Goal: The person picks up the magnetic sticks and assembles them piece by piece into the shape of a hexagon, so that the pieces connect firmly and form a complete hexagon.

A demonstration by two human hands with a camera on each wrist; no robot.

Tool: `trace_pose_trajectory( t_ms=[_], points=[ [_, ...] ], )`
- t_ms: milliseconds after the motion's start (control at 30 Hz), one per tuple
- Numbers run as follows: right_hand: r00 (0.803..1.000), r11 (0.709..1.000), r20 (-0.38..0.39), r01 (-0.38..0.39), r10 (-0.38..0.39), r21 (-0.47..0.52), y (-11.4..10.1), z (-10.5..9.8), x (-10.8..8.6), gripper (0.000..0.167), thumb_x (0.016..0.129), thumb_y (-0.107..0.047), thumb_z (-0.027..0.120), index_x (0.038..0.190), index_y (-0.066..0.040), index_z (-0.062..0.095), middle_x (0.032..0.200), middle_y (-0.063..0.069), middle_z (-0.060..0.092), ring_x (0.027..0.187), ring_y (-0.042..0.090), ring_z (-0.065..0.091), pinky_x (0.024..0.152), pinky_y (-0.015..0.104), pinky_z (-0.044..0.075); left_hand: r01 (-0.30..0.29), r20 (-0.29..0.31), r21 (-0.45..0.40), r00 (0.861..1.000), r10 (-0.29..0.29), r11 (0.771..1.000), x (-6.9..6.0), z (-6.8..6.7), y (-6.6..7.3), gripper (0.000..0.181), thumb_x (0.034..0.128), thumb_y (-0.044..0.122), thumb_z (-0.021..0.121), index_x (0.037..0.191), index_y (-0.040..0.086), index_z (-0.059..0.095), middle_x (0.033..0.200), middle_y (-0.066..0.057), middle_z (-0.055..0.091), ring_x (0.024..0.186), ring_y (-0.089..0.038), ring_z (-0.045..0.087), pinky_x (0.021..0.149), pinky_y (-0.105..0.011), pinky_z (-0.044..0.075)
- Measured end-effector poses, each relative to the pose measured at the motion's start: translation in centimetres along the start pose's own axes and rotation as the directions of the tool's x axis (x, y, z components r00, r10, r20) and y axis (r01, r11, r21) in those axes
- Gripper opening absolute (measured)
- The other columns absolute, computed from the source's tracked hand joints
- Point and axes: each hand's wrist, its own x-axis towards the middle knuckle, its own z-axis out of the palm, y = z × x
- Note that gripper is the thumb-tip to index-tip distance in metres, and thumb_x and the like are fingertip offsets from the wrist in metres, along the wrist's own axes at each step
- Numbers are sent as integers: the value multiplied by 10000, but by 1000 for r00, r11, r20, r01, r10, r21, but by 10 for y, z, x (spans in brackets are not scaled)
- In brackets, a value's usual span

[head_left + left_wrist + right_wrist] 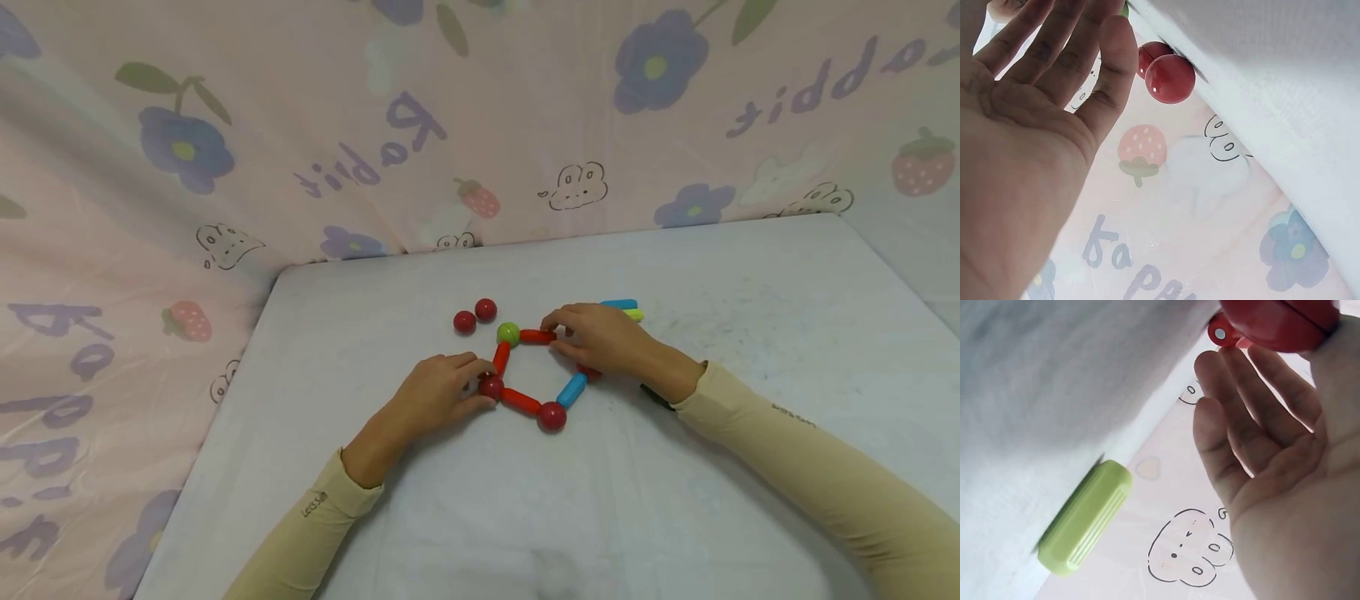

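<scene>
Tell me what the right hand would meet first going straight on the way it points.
The right hand would probably meet the red rod at its fingers first, with the green ball beyond; the hand's height is unclear, so it might pass over.

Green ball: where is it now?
In the head view, near centre, the green ball sits where two red rods meet, to the lower right of two loose red balls.
</scene>
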Motion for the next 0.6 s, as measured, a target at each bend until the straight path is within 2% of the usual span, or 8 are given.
trace_pose_trajectory(
  t_ms=[233, 400, 600],
  points=[
    [1000, 1000, 1, -18, 18, -3, 0, 1, -2, 317, 895, -255, 739, 1193, -162, 684, 1124, 31, 721, 931, 185, 674, 820, 367, 589, 0, 6, -10, 1000, 0, 1000, 0, -1, 0, 396, 826, 370, 807, 1148, 174, 687, 858, 49, 655, 683, -70, 518, 646, -203, 450],
    [999, 999, 4, -50, 50, 16, 0, 0, -3, 292, 905, -243, 723, 1185, -164, 690, 1100, 16, 723, 895, 157, 658, 770, 330, 577, -6, 5, -22, 1000, 7, 1000, 0, -1, 0, 397, 824, 375, 808, 1146, 176, 689, 846, 46, 648, 686, -68, 513, 643, -202, 443],
    [999, 999, 6, -38, 38, 9, 1, 0, -3, 294, 914, -251, 713, 1199, -180, 696, 1102, 7, 728, 885, 140, 658, 753, 316, 575, -10, 8, -29, 1000, 10, 1000, 0, 0, -1, 371, 835, 380, 797, 1148, 201, 709, 879, 63, 663, 700, -58, 523, 657, -202, 469]
  ],
)
